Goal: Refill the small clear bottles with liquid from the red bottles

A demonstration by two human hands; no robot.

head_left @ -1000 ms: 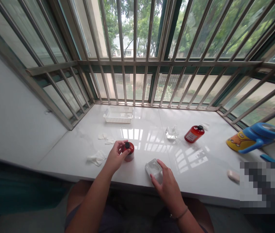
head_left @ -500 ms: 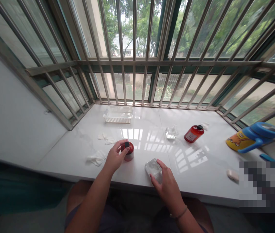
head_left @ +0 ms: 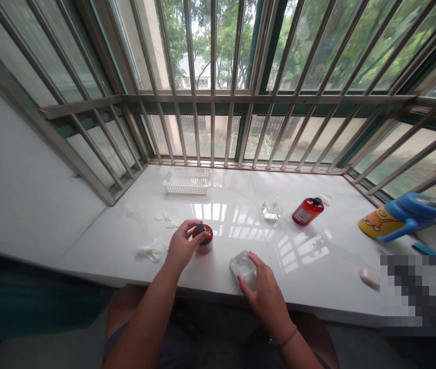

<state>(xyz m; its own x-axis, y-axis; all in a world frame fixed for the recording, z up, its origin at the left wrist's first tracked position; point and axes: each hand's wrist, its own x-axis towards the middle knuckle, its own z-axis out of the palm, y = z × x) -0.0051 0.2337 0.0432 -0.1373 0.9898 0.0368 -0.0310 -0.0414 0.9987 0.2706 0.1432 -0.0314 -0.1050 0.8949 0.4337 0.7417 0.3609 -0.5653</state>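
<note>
My left hand (head_left: 185, 245) is wrapped round the top of a red bottle with a black cap (head_left: 204, 243), which stands upright on the white counter. To its right, my right hand (head_left: 258, 281) grips the right side of a small clear container (head_left: 243, 265) near the counter's front edge, thumb below and fingers above. A second red bottle (head_left: 307, 212) with a pale label and black cap is farther back on the right. Another clear container (head_left: 271, 209) sits to the left of that bottle.
A white perforated basket (head_left: 187, 190) is at the back by the window bars. Crumpled white pieces (head_left: 153, 251) lie left of my left hand. On the right are a blue and yellow bottle (head_left: 385, 221) and a pale oval object (head_left: 370, 278) on the white counter (head_left: 317, 287).
</note>
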